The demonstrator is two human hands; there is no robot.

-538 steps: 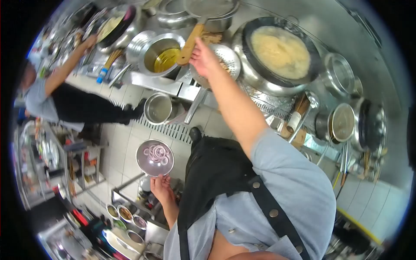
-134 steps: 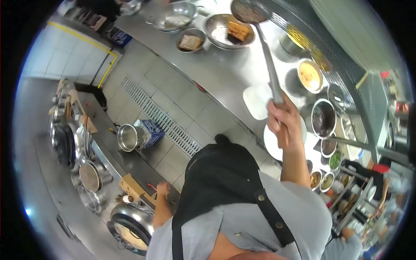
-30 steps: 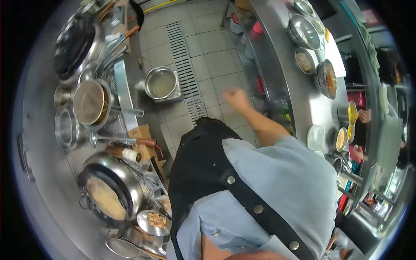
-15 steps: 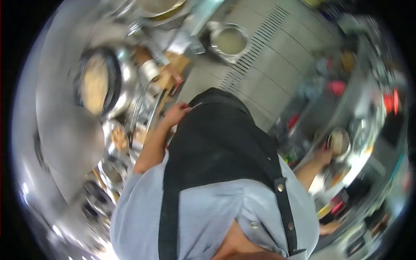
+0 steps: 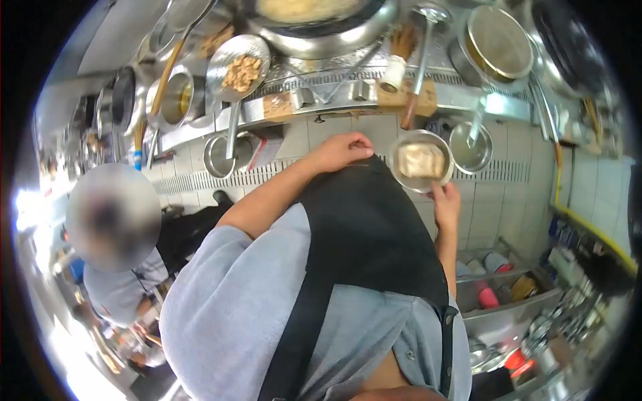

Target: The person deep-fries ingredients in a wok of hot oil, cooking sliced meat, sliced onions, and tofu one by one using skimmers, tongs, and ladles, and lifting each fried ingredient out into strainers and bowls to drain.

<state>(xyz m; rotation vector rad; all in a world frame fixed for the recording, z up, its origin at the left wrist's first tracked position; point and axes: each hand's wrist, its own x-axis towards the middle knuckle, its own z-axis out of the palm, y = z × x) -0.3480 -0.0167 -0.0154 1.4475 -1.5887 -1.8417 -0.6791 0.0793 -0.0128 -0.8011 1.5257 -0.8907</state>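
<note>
My right hand (image 5: pixel 446 202) grips the rim of a small round metal bowl (image 5: pixel 399 175), with the thumb and fingers at its near edge. Inside the bowl lies a pale, whitish-beige block of food (image 5: pixel 421 160) whose kind I cannot make out. My left hand (image 5: pixel 342 151) is held at the front of my black apron (image 5: pixel 374 227), its fingers curled in. Whatever may be between those fingers is hidden. Ahead of both hands runs the metal cooking counter's front edge (image 5: pixel 234 120).
On the counter are a large wok (image 5: pixel 314 47), a perforated skimmer (image 5: pixel 231 50) holding browned chunks, a brush (image 5: pixel 401 50), a ladle (image 5: pixel 421 67) and several pots. Another person (image 5: pixel 124 287) stands at the left. Shelves (image 5: pixel 515 314) with utensils are at the right.
My body has turned from the right-hand shelves to face the cooking counter. The bowl has moved off the side surface and is now held in front of me in my right hand.
</note>
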